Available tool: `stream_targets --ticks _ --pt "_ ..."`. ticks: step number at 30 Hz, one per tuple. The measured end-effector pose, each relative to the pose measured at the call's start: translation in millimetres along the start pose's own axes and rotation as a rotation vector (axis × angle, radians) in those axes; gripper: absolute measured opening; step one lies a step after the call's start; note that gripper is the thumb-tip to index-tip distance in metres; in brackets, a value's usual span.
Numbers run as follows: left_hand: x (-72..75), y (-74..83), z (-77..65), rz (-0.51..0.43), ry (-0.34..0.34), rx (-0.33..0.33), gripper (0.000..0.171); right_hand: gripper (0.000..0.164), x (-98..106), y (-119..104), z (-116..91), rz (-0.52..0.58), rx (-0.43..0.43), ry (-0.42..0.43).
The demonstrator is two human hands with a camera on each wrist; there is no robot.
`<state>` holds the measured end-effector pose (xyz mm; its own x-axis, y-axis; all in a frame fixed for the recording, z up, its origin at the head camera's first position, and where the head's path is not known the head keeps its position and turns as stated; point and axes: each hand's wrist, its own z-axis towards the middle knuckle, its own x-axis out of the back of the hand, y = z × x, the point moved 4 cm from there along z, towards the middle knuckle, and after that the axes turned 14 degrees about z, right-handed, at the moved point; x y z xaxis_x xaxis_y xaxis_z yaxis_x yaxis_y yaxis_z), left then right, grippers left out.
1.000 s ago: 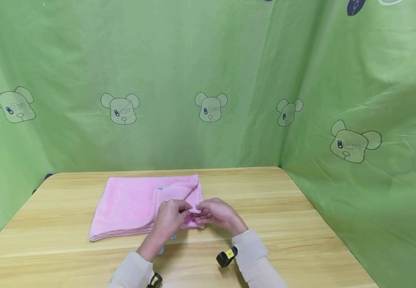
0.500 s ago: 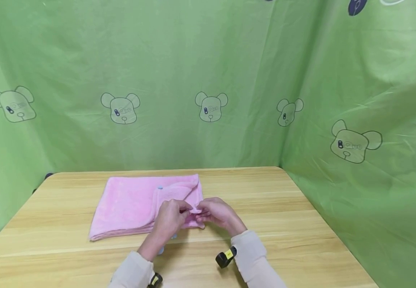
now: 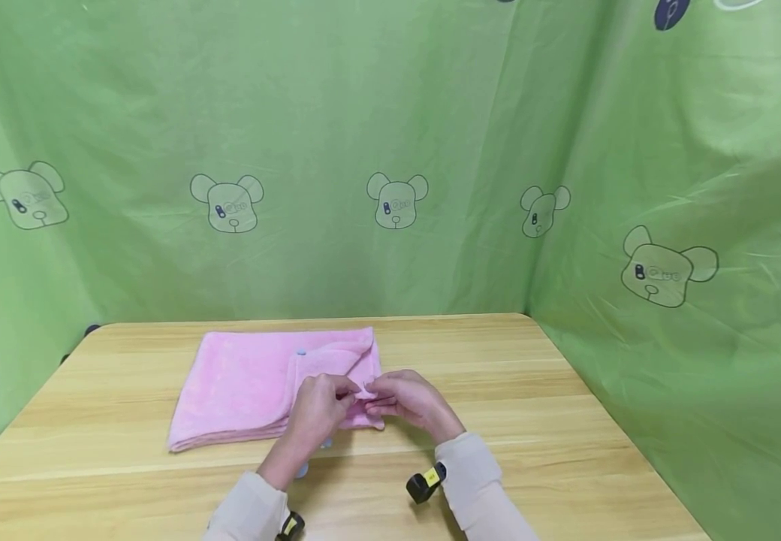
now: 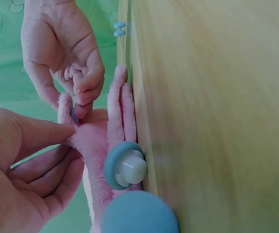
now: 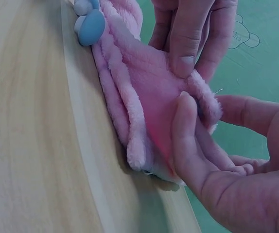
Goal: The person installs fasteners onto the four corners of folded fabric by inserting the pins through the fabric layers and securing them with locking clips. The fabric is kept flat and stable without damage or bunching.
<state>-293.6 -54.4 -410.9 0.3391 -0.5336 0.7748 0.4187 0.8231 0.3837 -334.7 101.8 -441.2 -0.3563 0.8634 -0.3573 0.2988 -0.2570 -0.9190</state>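
A folded pink plush cloth lies on the table, its near right corner turned up. My left hand pinches the turned-up edge between thumb and fingers. Opposite it, my right hand pinches a blue quilt pin against the same edge, mostly hidden by fingers and cloth. A thin pin tip sticks out of the fabric beside a right finger. One blue cap shows on the cloth's upper part. In the left wrist view, a blue pin with a white base stands near the lower folds.
More blue pin pieces lie on the wooden table, just in front of the cloth. Green curtains with bear-head outlines enclose the back and sides. A black wrist camera hangs by the right sleeve.
Both hands stay at the same corner, with only slight finger shifts. A small dark piece seen under the cloth edge one second ago is now hidden in the head view.
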Motion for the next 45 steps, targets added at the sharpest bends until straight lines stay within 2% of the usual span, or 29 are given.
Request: stream_targets --ticks 4,10,18,24,29,33,37,45 --pt "1.3 -0.2 -0.2 0.005 -0.026 0.018 0.012 0.026 0 0 0 -0.005 0.015 0.009" --pt "8.1 -4.8 0.8 0.020 -0.151 0.086 0.009 0.030 -1 0 0 0.001 0.022 0.010" --pt "35.9 -22.1 3.1 0.051 -0.250 0.135 0.014 0.024 -1 0 0 -0.003 0.014 0.014" --pt "51.2 -34.1 -1.7 0.134 -0.402 0.192 0.014 0.027 -1 1 1 -0.028 0.012 0.010" --pt "53.5 -34.1 -6.4 0.120 -0.482 0.213 0.015 0.026 1 3 3 -0.033 0.006 0.011" --pt "50.6 -32.1 -9.2 0.122 -0.506 0.203 0.017 0.025 1 4 3 -0.026 0.006 0.011" --pt "49.3 -33.8 -13.5 0.159 -0.501 0.187 0.020 0.024 0 3 2 -0.022 0.007 0.013" --pt "50.5 -38.1 -25.9 0.175 -0.508 0.181 0.021 0.020 1 4 2 -0.019 0.004 0.010"
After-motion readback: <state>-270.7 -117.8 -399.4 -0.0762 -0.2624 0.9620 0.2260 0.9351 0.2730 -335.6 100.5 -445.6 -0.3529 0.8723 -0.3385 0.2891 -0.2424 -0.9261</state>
